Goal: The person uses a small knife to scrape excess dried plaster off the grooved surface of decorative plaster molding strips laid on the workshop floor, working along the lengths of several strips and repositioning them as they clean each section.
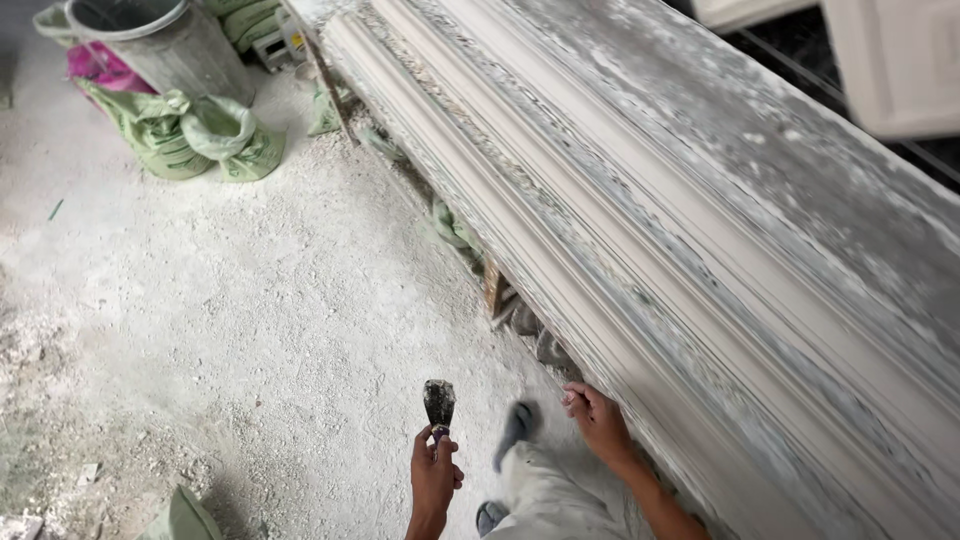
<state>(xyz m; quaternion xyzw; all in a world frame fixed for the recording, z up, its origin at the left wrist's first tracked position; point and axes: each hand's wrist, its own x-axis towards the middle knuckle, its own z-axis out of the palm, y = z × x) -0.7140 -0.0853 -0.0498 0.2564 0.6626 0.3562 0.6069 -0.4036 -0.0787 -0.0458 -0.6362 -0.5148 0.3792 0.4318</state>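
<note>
The left hand (432, 478) is closed in a firm grip around the handle of a small putty knife (438, 402), whose blade points up and away from the body, dark and smeared with plaster. It is held out over the dusty floor (200, 300), clear of everything. The right hand (598, 420) is at the near lower edge of the long plaster moulding (560, 230), fingers loosely curled with the tips close together; it touches or almost touches the edge — the blur does not let me tell which — and holds nothing that I can see.

The moulding lies on a plaster-crusted bench (760, 170) and runs as one long ribbed strip from the lower right up to the upper left of the view. Its long axis stretches away ahead of the person, so the knife's blade points roughly along that same line. From the knife, the moulding lies to the right and a little ahead, with the person's pale trousers (560, 495) and blue shoe (515, 425) between the two hands. The right hand is clearly the nearer to it; the knife hand stands apart.

Further off on the floor, at upper left, stand a grey bucket (165, 40) and some green sacks (190, 135).
</note>
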